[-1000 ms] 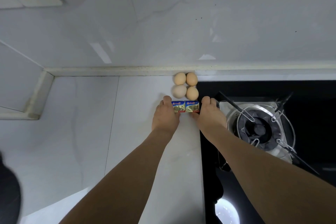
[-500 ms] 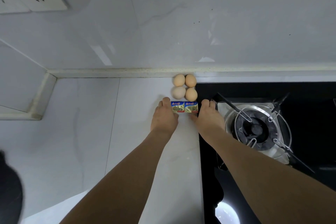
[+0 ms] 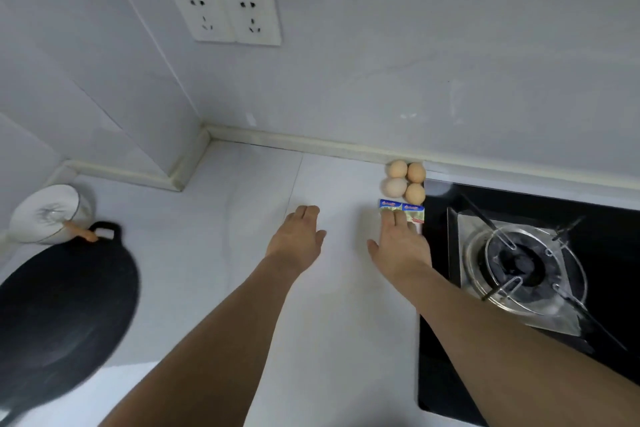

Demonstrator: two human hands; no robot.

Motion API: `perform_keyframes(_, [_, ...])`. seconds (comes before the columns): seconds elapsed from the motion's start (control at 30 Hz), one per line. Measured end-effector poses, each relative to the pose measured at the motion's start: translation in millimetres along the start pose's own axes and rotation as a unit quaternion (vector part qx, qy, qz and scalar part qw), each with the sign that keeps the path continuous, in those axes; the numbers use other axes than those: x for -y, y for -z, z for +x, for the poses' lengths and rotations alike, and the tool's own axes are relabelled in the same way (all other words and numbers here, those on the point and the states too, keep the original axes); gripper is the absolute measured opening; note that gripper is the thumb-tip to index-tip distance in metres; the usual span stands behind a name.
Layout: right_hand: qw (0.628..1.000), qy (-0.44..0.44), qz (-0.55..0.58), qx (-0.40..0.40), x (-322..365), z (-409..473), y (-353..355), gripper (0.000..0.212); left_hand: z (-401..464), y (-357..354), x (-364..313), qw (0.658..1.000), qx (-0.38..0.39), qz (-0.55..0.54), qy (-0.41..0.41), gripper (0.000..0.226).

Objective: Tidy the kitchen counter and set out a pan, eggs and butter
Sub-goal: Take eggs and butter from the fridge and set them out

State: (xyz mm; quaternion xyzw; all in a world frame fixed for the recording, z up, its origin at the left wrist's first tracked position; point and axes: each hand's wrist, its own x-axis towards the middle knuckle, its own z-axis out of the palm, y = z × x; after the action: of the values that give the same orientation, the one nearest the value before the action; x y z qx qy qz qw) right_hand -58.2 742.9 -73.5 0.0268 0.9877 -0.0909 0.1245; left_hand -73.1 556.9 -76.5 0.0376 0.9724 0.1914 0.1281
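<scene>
Far left: a white bowl (image 3: 48,213) with a whisk (image 3: 52,215) in it, standing on the table (image 3: 214,270) just behind the pan.

Left: the pan (image 3: 62,308), black, wide and shallow, resting on the table with a loop handle (image 3: 104,229) at its far rim. Judged heavy and rigid; that loop is the natural place to take hold, a second hand under the near rim if it proves awkward.

Centre: the left hand (image 3: 298,236), fingers straight and relaxed, holding nothing, over bare table.

Right of centre: the right hand (image 3: 398,243), fingers extended, its fingertips lying on the butter (image 3: 401,210), two small foil-wrapped packs side by side. Light, soft under pressure, wrapper likely slick; best pinched by the short edges.

Behind the butter: four eggs (image 3: 403,180) in a tight square against the wall edge (fragile, apt to roll; one at a time, cupped).

Right: the gas stove (image 3: 519,260), black glass top, burner bare.

Back wall: a double socket (image 3: 227,14).
</scene>
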Motion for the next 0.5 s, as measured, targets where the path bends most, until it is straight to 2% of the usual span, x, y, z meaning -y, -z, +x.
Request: perform_keyframes(0.5, [0.971, 0.235, -0.032, -0.005, 213, -20, 7, 0.053, -108, 89, 169, 0.982, -0.155, 0.008, 0.109, 0.044])
